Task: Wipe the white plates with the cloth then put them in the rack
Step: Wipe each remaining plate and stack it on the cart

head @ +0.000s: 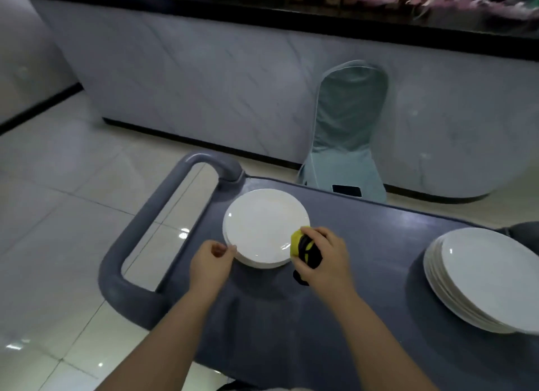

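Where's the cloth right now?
Head view, centre: the cloth is bunched in the right hand, against the near-right rim of the small plate stack on the grey cart.

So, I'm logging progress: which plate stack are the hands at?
The left stack, by the cart handle: left hand touches its rim, right hand holds the cloth against it. The right-edge stack sits untouched.

left hand [211, 262] at plate stack [262, 224] rim | right hand [323, 253] grips cloth [303, 249] at opposite rim

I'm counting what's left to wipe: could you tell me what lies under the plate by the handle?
Rims of lower plates show beneath the top plate, stacked on the grey cart; their count is hidden.
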`<action>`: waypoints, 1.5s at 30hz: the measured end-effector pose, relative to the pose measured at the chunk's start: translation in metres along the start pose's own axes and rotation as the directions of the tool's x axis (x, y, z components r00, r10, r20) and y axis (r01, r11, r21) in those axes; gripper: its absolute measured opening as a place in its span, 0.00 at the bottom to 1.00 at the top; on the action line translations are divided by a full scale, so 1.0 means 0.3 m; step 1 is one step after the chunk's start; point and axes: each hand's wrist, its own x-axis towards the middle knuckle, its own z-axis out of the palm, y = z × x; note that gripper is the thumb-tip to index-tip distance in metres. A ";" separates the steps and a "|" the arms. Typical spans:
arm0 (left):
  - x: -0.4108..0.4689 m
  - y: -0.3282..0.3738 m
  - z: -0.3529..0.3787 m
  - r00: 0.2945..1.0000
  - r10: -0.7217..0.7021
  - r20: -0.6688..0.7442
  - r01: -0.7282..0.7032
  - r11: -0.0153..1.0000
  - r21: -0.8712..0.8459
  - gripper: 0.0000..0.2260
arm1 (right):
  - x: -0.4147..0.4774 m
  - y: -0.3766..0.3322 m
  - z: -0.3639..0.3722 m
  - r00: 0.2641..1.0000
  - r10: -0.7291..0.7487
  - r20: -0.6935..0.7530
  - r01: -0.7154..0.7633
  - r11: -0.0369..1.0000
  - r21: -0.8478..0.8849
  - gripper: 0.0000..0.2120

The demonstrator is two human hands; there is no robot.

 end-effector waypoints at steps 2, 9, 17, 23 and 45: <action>0.032 -0.026 0.001 0.995 -0.079 0.057 0.078 0.997 0.021 0.17 | 0.009 -0.006 0.038 1.000 0.026 0.012 -0.026 0.999 0.025 0.27; 0.124 0.007 0.052 0.965 -0.177 0.191 0.172 0.984 0.043 0.20 | 0.017 -0.017 0.107 0.996 0.093 0.012 -0.094 0.995 0.026 0.27; 0.138 -0.025 0.042 0.954 -0.179 0.240 0.193 0.981 -0.035 0.17 | -0.021 -0.007 0.111 0.988 0.157 0.001 -0.157 0.986 0.059 0.27; 0.159 -0.037 -0.026 0.953 -0.174 0.246 0.234 0.942 -0.241 0.13 | -0.017 -0.005 0.072 0.982 0.186 -0.040 -0.184 0.981 0.067 0.26; 0.156 0.156 -0.315 0.858 0.042 0.512 0.305 0.761 -0.573 0.22 | -0.025 -0.071 -0.016 0.983 0.167 -0.077 -0.150 0.972 0.183 0.28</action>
